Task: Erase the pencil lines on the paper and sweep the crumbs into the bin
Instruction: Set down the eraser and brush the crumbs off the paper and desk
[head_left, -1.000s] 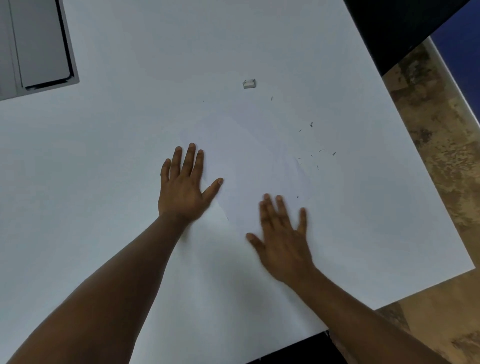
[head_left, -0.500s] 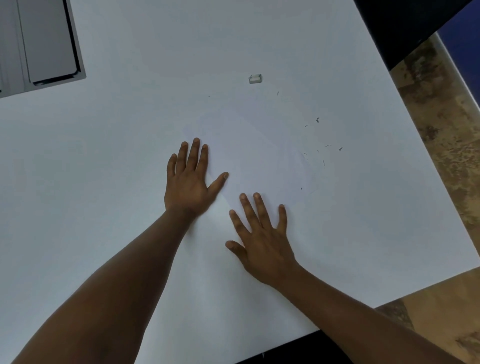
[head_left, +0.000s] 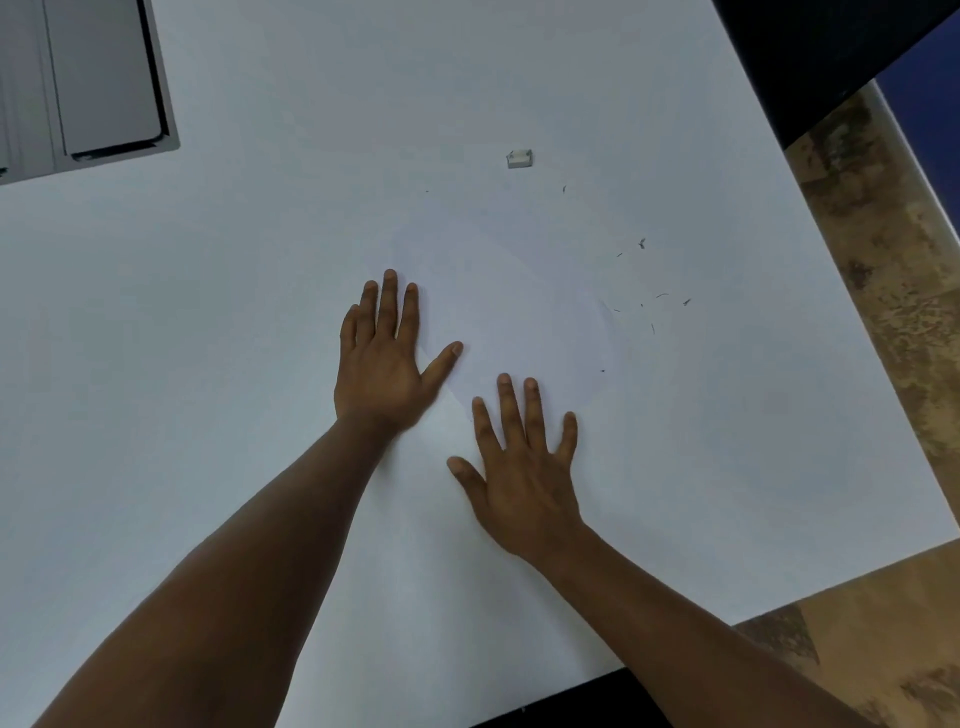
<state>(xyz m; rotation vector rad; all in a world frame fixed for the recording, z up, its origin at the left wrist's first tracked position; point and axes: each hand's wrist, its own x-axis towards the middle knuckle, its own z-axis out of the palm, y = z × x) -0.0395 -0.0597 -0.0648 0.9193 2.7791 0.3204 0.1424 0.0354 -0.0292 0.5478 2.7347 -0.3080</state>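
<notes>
I've got both hands flat, fingers spread: left hand (head_left: 382, 366) and right hand (head_left: 522, 475) pressing the paper (head_left: 519, 312) on the desk (head_left: 208, 312). Eraser (head_left: 519, 158) sits beyond, crumbs (head_left: 644, 291) scattered right.

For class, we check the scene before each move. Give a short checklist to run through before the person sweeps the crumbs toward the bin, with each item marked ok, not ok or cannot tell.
1. Left hand flat and holding nothing: ok.
2. Right hand flat, fingers straight, free to sweep: ok.
3. Crumbs in view, scattered ahead and right of the right hand: ok.
4. Eraser put down, apart from both hands: ok.
5. Pencil lines gone from the paper: cannot tell, the sheet is too faint against the table.
6. Bin located: not ok, none in view.
</notes>
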